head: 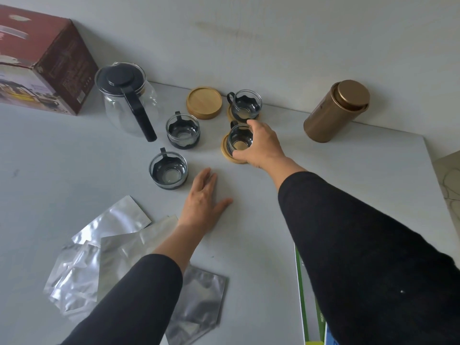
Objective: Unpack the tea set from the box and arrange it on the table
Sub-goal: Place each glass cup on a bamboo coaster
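A glass teapot with a black lid and handle stands near the brown box. Several glass cups in black holders are out: one near my left hand, one beside the teapot, one on a wooden coaster by the wall. My right hand grips the rim of another cup that sits on a wooden coaster. A small stack of bare coasters lies at the back. My left hand rests flat on the table, fingers spread, holding nothing.
A gold tea canister stands at the back right against the wall. Several crumpled silver foil bags lie at the front left. The table's right edge runs close by, with green-edged boards below it.
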Demonstrator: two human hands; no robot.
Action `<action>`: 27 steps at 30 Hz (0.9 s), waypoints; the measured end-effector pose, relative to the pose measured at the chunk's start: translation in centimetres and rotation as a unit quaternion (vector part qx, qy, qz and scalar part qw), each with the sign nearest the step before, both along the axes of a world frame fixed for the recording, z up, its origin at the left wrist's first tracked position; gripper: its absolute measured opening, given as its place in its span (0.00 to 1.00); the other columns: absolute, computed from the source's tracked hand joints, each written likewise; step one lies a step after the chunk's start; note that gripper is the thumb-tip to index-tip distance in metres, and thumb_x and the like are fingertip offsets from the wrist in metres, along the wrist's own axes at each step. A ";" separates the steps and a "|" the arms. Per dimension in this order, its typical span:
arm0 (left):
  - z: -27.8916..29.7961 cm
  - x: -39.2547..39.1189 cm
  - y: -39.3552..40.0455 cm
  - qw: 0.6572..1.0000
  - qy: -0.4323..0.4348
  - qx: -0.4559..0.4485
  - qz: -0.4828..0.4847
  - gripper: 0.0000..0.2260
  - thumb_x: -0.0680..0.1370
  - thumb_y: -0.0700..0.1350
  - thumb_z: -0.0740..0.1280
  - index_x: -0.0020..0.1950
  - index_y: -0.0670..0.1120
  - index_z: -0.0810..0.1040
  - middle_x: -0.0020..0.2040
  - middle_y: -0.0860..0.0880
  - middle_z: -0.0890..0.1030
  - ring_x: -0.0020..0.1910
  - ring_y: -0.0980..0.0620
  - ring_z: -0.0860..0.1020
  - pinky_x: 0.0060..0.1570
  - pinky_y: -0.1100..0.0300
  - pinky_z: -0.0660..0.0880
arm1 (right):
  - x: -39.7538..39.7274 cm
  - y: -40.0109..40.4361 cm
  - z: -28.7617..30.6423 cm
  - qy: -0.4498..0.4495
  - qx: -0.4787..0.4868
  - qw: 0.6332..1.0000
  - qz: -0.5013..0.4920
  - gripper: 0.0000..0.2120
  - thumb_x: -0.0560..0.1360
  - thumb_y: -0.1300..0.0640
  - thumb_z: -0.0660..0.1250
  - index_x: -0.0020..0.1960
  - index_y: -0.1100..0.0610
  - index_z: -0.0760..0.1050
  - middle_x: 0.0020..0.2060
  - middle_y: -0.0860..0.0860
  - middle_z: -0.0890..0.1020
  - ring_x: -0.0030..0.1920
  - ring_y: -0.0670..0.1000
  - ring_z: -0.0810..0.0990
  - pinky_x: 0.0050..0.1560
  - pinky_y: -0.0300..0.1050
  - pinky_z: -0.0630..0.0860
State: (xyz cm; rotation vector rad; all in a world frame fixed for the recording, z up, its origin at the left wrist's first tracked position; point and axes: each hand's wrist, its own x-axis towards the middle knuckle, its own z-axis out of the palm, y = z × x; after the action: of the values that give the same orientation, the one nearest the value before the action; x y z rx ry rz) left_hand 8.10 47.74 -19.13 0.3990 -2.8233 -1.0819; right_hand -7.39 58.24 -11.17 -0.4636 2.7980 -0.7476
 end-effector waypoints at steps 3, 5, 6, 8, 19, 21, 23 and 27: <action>0.0 0.1 0.0 1.000 -0.001 -0.006 0.005 0.33 0.73 0.56 0.69 0.72 0.42 0.64 0.74 0.50 0.59 0.72 0.55 0.59 0.63 0.78 0.42 | -0.4 -0.1 -0.4 -0.007 0.009 1.000 0.010 0.43 0.62 0.51 0.75 0.72 0.58 0.61 0.66 0.56 0.69 0.67 0.54 0.66 0.64 0.43 0.65; -0.1 0.0 -0.1 1.000 -0.001 -0.003 0.007 0.32 0.73 0.55 0.69 0.72 0.42 0.65 0.74 0.50 0.60 0.72 0.55 0.60 0.61 0.81 0.40 | -0.6 -0.2 -0.6 -0.009 0.012 1.000 0.014 0.43 0.62 0.50 0.75 0.71 0.58 0.62 0.65 0.55 0.69 0.67 0.54 0.67 0.63 0.43 0.66; -0.1 0.0 -0.1 1.000 -0.001 -0.004 0.007 0.32 0.73 0.55 0.69 0.72 0.42 0.65 0.74 0.50 0.60 0.72 0.55 0.60 0.60 0.82 0.39 | -0.7 -0.2 -0.6 -0.008 0.012 1.000 0.015 0.42 0.61 0.50 0.75 0.71 0.58 0.62 0.65 0.55 0.70 0.66 0.54 0.67 0.63 0.43 0.66; -0.1 0.1 -0.2 1.000 -0.001 -0.008 0.010 0.32 0.73 0.56 0.69 0.72 0.42 0.66 0.74 0.49 0.60 0.71 0.55 0.60 0.59 0.83 0.39 | -0.8 -0.3 -0.7 -0.008 0.007 1.000 0.018 0.42 0.61 0.50 0.75 0.70 0.58 0.63 0.64 0.55 0.70 0.66 0.54 0.68 0.63 0.43 0.67; 2.2 1.0 0.1 0.997 0.073 -0.023 0.015 0.25 0.74 0.49 0.71 0.66 0.39 0.72 0.66 0.44 0.71 0.64 0.49 0.72 0.63 0.68 0.60 | 0.2 0.1 1.4 0.084 -0.015 0.996 0.030 0.36 0.69 0.47 0.70 0.71 0.57 0.61 0.66 0.56 0.67 0.68 0.56 0.63 0.65 0.48 0.65; 3.4 1.7 -0.3 0.993 0.111 -0.030 0.028 0.22 0.74 0.47 0.71 0.64 0.38 0.74 0.62 0.44 0.74 0.61 0.48 0.74 0.61 0.68 0.62 | 0.6 -0.7 2.4 0.112 -0.035 0.993 0.030 0.30 0.71 0.48 0.68 0.69 0.58 0.64 0.64 0.55 0.69 0.66 0.55 0.65 0.63 0.46 0.66; 4.5 2.0 -1.3 0.989 0.139 -0.031 0.047 0.20 0.74 0.46 0.70 0.62 0.38 0.75 0.60 0.43 0.75 0.59 0.47 0.75 0.61 0.66 0.65 | 1.2 -2.0 3.1 0.118 -0.054 0.991 0.033 0.28 0.71 0.50 0.68 0.67 0.58 0.67 0.63 0.55 0.70 0.65 0.55 0.67 0.61 0.46 0.67; 6.2 2.6 -5.0 0.977 0.191 -0.041 0.087 0.15 0.75 0.46 0.68 0.58 0.39 0.75 0.58 0.43 0.74 0.58 0.47 0.74 0.60 0.62 0.68 | 2.4 -5.4 3.6 0.103 -0.067 0.991 0.055 0.28 0.71 0.51 0.69 0.68 0.58 0.66 0.64 0.56 0.70 0.65 0.55 0.68 0.62 0.44 0.64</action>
State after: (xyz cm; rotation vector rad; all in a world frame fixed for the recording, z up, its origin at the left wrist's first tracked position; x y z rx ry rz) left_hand 10.72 42.79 -12.92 0.3773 -2.4347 -0.8933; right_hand -4.99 52.84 -7.61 -0.7520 2.8913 -0.9146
